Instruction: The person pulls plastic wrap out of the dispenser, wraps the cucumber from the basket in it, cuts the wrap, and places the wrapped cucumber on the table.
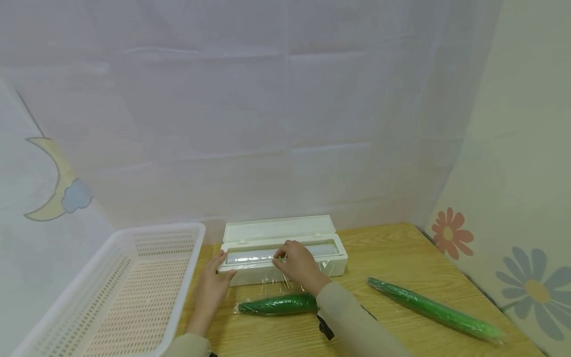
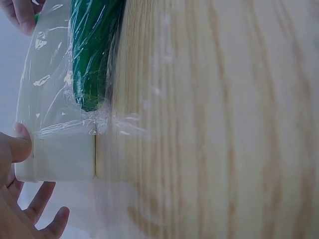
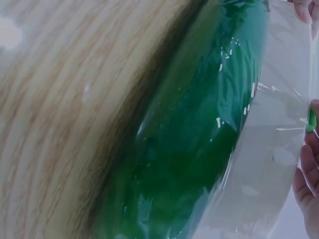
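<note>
A white cling film box (image 1: 244, 277) lies crosswise at the back of the table, lid (image 1: 278, 228) raised and film roll (image 1: 253, 256) showing inside. My left hand (image 1: 211, 287) holds the box's left end, thumb at the front edge and fingers spread round the end. Near the middle of the front edge, my right hand (image 1: 300, 265) pinches a small green slide cutter (image 3: 312, 120). Clear film (image 2: 46, 79) hangs from the box over its front and down to a dark green cucumber (image 1: 278, 304) just before it. My right forearm hides the cucumber's right end.
At the left stands a white perforated plastic basket (image 1: 187, 290). A second long green vegetable (image 1: 430, 308), wrapped in clear film, lies slanted on the wooden table (image 1: 379, 248) at the right. Cloth-covered walls (image 1: 285, 124) close off the back and sides.
</note>
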Demonstrator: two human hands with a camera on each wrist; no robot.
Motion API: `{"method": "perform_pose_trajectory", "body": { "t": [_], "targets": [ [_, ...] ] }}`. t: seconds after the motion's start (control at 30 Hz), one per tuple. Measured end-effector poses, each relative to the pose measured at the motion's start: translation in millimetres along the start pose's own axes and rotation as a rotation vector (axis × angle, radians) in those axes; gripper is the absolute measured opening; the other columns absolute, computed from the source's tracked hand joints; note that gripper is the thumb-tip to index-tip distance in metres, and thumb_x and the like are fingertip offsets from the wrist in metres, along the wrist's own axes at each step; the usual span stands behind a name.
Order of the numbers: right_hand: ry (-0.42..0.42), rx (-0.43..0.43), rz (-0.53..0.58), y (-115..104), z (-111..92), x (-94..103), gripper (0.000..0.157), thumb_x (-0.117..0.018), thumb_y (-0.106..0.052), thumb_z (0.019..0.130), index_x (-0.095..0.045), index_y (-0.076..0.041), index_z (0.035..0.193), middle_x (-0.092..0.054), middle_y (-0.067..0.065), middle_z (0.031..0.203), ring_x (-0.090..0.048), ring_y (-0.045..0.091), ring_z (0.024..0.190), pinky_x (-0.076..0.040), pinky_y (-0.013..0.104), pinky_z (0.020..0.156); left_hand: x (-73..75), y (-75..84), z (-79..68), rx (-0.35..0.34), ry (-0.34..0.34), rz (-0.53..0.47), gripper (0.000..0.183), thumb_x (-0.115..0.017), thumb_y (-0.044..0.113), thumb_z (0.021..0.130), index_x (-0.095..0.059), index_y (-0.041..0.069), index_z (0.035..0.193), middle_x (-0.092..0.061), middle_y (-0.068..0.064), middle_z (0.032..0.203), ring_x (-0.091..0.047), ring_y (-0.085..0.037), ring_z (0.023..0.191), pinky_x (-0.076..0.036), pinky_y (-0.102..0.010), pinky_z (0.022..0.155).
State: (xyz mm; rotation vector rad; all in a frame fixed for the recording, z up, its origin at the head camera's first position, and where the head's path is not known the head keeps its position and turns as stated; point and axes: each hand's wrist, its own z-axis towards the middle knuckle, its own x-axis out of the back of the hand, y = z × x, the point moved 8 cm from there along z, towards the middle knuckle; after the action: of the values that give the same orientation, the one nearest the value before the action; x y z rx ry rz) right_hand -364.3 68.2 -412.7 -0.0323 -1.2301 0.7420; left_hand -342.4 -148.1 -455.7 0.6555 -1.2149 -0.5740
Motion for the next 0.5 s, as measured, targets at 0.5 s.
{"method": "perform_pose_trajectory", "body": {
  "t": [0.5],
  "targets": [
    [0.014, 0.023, 0.018, 3.0, -1.3, 2.6, 0.007, -0.068, -0.024, 0.084, -0.070, -0.017, 0.082, -0.056, -0.010, 0.078, -0.050, 0.006, 0.073, -0.047, 0.022, 0.066, -0.1, -0.5, 0.7, -0.002, 0.012, 0.021, 0.058, -0.070, 0.027, 0.083, -0.047, 0.015, 0.136, -0.037, 0.002, 0.145, -0.035, -0.034, 0.130, -0.047, -0.051, 0.084]
  ]
}}
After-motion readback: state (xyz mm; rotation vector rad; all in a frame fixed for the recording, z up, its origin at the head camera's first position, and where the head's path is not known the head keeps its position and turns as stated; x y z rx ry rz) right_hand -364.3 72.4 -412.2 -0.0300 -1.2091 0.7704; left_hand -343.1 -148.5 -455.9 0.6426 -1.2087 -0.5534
